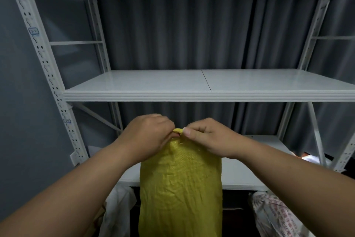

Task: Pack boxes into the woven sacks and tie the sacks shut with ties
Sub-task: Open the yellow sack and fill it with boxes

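While the grey shelving rack (209, 85) fills most of my view, the yellow woven sack (180, 185) stands upright just in front of it, looking packed, its mouth gathered to a neck. I judge tying is underway; no tie is visible. Above the sack, my left hand (148, 136) grips the neck and my right hand (207, 136) pinches its tip.

The yellow woven sack (180, 183) stands against the grey shelf rack's (192, 95) lower shelf.
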